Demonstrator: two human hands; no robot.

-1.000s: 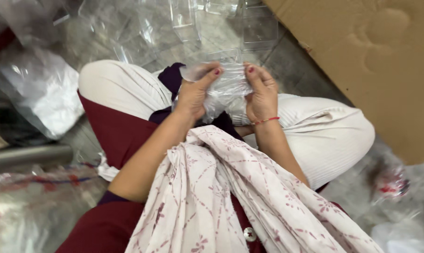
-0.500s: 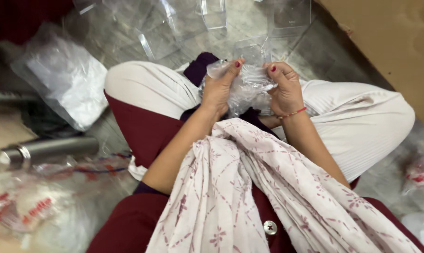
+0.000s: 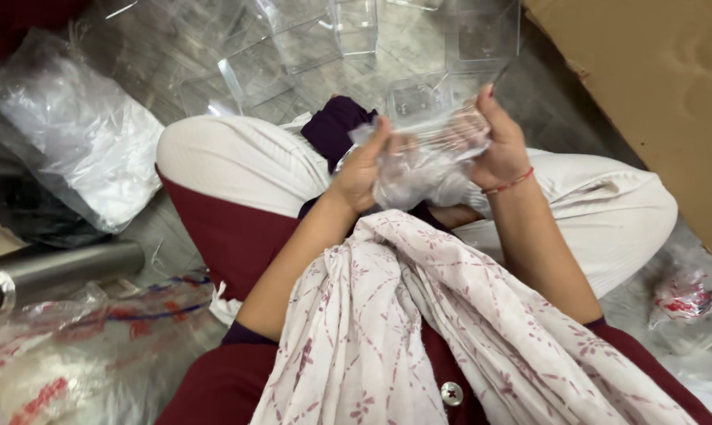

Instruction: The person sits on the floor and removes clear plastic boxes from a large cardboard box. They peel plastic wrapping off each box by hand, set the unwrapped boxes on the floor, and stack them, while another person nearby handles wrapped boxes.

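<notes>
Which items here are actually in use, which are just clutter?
In use:
left hand
right hand
clear plastic bag, held by both

Lying about:
clear boxes
big plastic bag
metal tube
cardboard

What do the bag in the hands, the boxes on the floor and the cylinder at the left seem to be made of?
Bag: thin clear plastic film, crinkled, glossy.
Boxes: stiff clear plastic, likely; sharp edges, floor visible through them.
Cylinder: probably brushed metal; dull grey sheen.
</notes>
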